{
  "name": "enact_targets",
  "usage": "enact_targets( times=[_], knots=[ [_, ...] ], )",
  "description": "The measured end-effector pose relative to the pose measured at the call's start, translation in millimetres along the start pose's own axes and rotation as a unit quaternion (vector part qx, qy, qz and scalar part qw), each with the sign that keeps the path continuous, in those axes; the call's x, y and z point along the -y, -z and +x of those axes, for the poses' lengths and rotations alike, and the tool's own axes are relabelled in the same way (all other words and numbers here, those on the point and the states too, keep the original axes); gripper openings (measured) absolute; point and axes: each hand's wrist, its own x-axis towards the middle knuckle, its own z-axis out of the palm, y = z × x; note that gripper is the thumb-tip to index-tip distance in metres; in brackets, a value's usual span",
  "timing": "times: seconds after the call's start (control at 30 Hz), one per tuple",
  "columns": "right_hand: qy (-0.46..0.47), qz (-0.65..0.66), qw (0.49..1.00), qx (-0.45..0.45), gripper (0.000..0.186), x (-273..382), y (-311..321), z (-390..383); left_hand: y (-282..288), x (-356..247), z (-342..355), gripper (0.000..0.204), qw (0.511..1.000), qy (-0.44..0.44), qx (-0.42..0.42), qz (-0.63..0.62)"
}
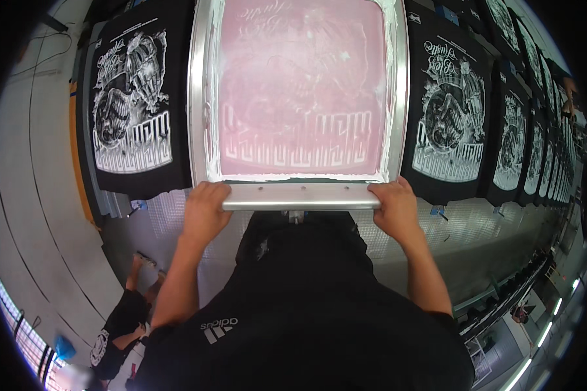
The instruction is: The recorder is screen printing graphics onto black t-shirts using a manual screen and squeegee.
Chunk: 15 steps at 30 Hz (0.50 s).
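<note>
A screen printing frame (303, 195) of silver metal lies in front of me, with a pink mesh (300, 91) stretched inside it. White ink smears run along the mesh edges, and a faint design shows through it. My left hand (205, 207) grips the near left corner of the frame, fingers wrapped over the bar. At the near right corner my right hand (396, 205) holds the same bar, its thumb on the front edge. What lies under the screen is hidden.
Black printed shirts lie on either side: one on the left (132, 98), another on the right (451, 111), with several more in a row beyond. Another person (120, 332) is at the lower left. Long tables (496, 274) stretch away at the right.
</note>
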Motion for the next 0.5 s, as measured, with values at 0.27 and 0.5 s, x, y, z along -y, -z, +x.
enact_targets(
  times=[0.27,0.5],
  knots=[
    [-0.013,-0.025,1.000,-0.001,0.042,3,-32,-18,-36,3,-40,0.040,0.998,0.000,-0.054,0.026],
    [0.030,-0.054,0.990,-0.131,0.045,-34,-13,81,-30,51,81,0.045,0.990,-0.032,-0.117,0.068]
  ],
)
